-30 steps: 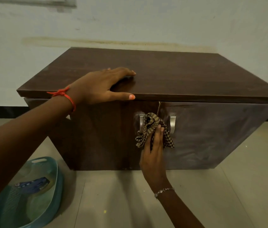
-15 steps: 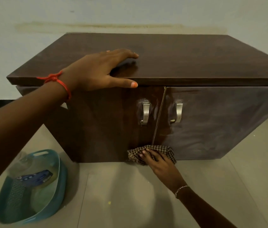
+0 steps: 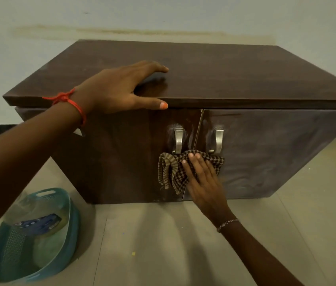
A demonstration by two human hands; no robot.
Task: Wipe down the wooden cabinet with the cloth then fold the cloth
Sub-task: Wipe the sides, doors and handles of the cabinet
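A low dark wooden cabinet (image 3: 235, 75) with two doors and two metal handles stands against the wall. My right hand (image 3: 202, 182) presses a checked brown cloth (image 3: 171, 172) flat against the door fronts, just below the handles at the seam between the doors. Its fingers are straight on the cloth. My left hand (image 3: 119, 89) rests open on the cabinet's top near the front edge, thumb over the edge.
A teal plastic basket (image 3: 6, 254) with a dark blue item inside sits on the tiled floor at the lower left. The pale wall is right behind the cabinet. Bare floor lies in front and to the right.
My right hand slid the cloth from the handles down to the doors' bottom edge, then back up to just under the handles. The left hand stayed on the top.
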